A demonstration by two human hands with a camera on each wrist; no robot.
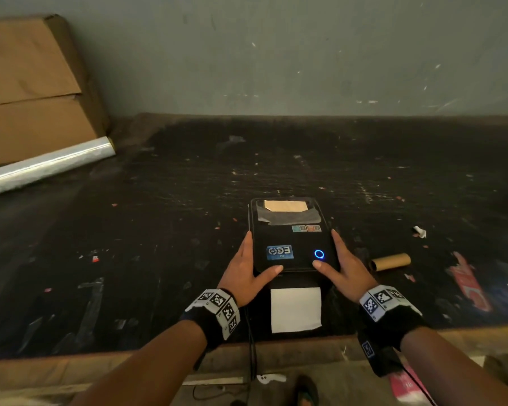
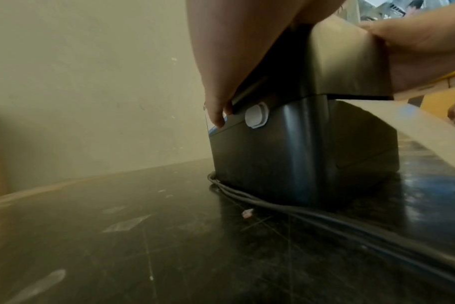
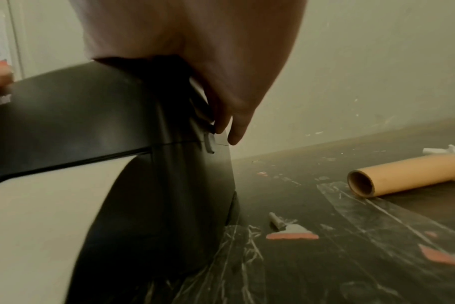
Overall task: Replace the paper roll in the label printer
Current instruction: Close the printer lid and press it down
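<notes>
The black label printer sits near the table's front edge, its blue ring light lit. A white paper strip runs out of its front slot. My left hand lies against the left side, fingers straight and ending beside a white latch, thumb on the lid's front. My right hand mirrors it, with fingers straight by the grey latch. An empty cardboard core lies to the right of the printer.
Cables run from the printer's left side over the table edge. Cardboard boxes and a clear film roll stand at the back left. Paper scraps and red bits litter the black tabletop on the right.
</notes>
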